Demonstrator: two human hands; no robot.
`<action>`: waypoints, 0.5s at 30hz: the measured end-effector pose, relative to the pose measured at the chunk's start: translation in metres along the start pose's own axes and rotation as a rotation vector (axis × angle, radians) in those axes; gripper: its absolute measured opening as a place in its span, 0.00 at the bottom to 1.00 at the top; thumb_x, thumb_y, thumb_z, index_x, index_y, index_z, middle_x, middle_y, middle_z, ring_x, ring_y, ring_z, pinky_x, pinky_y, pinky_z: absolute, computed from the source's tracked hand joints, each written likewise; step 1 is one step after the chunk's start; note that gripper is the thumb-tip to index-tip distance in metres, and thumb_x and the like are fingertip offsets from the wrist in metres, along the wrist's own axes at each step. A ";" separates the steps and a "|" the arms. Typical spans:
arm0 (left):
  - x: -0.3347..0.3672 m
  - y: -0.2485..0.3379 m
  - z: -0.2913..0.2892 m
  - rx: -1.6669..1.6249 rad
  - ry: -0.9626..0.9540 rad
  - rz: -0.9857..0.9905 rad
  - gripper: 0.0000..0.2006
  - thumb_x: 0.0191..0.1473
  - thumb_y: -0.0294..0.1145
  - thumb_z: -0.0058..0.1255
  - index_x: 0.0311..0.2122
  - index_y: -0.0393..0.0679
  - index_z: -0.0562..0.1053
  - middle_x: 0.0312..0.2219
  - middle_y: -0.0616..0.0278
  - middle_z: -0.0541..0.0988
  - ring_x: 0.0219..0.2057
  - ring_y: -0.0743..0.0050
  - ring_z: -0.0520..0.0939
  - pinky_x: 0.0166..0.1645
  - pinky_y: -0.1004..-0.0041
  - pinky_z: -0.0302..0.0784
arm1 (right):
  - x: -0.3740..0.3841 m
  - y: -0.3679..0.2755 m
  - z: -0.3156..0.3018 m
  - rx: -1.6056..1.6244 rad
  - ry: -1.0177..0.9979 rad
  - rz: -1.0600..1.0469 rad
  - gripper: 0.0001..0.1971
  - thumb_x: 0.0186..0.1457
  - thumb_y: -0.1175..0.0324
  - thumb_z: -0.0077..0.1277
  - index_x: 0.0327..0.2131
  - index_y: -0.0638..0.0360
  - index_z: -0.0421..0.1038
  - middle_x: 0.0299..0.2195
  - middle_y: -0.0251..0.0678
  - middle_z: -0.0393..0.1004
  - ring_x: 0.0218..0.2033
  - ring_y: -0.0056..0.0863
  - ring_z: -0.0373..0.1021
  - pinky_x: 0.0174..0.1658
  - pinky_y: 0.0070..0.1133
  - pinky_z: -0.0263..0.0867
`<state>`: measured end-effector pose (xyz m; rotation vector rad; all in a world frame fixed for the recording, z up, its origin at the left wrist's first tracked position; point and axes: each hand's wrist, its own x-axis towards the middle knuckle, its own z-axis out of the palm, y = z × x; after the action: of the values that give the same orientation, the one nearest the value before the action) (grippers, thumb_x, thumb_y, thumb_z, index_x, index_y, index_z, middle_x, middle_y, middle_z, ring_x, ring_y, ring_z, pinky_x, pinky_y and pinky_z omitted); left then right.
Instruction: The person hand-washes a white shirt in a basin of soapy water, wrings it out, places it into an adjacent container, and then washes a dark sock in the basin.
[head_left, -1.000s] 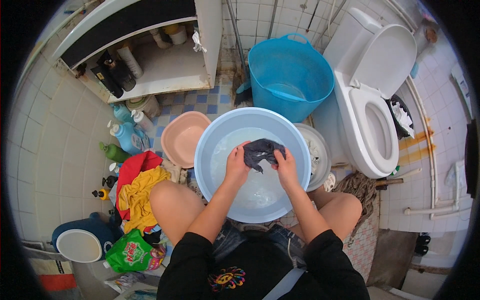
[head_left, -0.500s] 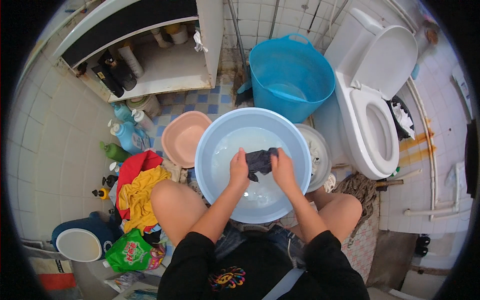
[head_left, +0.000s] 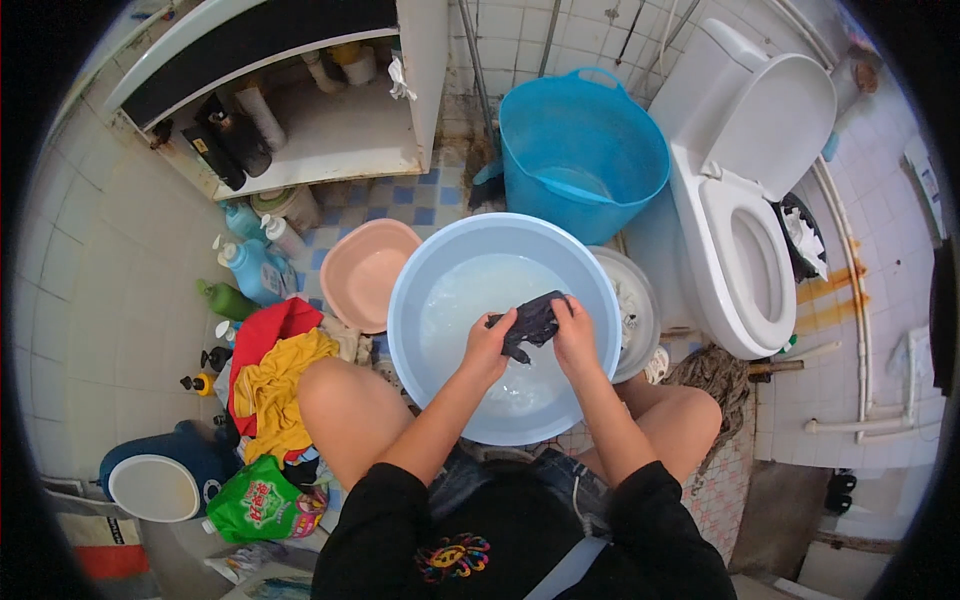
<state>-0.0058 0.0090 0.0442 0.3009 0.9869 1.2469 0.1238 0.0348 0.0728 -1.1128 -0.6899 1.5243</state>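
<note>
Between my two hands hangs a small dark wet cloth (head_left: 535,322), bunched up; its exact kind I cannot make out. My left hand (head_left: 487,345) grips its left end, and my right hand (head_left: 573,335) pinches its upper right edge. A loose flap dangles below, close to my left fingers. Both hands are over the large light-blue basin (head_left: 420,390), which contains cloudy, slightly sudsy water (head_left: 470,285). The basin stands on the floor between my bent knees.
An empty pink basin (head_left: 365,270) sits to the left, beside piled yellow and red clothes (head_left: 290,400) and several bottles (head_left: 258,272). Behind stands a blue tub (head_left: 585,150); a white toilet (head_left: 760,270) is at right. A lidded-looking pale bowl (head_left: 640,315) touches the basin's right side.
The dark cloth has tilted, its right end now higher. My right hand has shifted slightly right, and my left hand has turned and moved a little rightward, both still holding the cloth.
</note>
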 end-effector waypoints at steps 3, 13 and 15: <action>0.001 -0.005 0.000 -0.140 0.027 -0.050 0.11 0.55 0.35 0.39 0.37 0.37 0.62 0.33 0.56 0.71 0.33 0.70 0.74 0.35 0.72 0.72 | -0.022 -0.002 0.015 -0.346 -0.110 -0.239 0.03 0.45 0.75 0.46 0.26 0.65 0.67 0.37 0.38 0.67 0.37 0.29 0.64 0.42 0.21 0.59; -0.022 -0.017 0.022 -0.067 -0.094 -0.144 0.15 0.55 0.36 0.38 0.46 0.40 0.63 0.39 0.61 0.70 0.40 0.71 0.72 0.43 0.71 0.68 | -0.010 0.010 0.000 -0.802 -0.100 -0.359 0.16 0.51 0.77 0.35 0.45 0.64 0.60 0.44 0.48 0.65 0.43 0.44 0.64 0.46 0.27 0.59; -0.004 -0.008 0.004 -0.076 -0.006 -0.040 0.18 0.56 0.38 0.36 0.48 0.39 0.61 0.42 0.60 0.69 0.42 0.71 0.71 0.46 0.71 0.66 | -0.040 0.031 0.023 -0.577 -0.406 -0.340 0.19 0.50 0.78 0.36 0.48 0.62 0.58 0.51 0.46 0.58 0.53 0.40 0.54 0.55 0.26 0.49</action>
<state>0.0026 0.0039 0.0427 0.2246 0.9341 1.2431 0.0893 -0.0081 0.0668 -1.0261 -1.5879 1.2928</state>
